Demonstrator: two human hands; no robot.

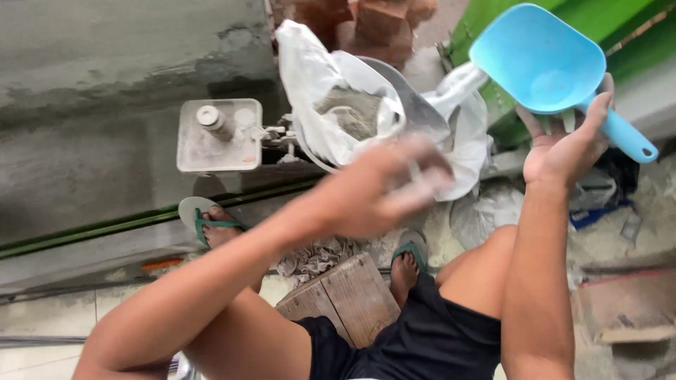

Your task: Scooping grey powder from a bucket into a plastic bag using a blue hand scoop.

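While the right hand (567, 144) grips the blue plastic scoop (539, 60) by its handle, raised and level beside the white bag of grey powder (345, 105), the blurred left hand (384, 186) hovers near the bag's mouth; whether it is open or closed cannot be told.

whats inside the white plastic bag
Grey powder heaped in the open white plastic bag. How deep it goes is hidden by the bag's folds and the blurred left hand.
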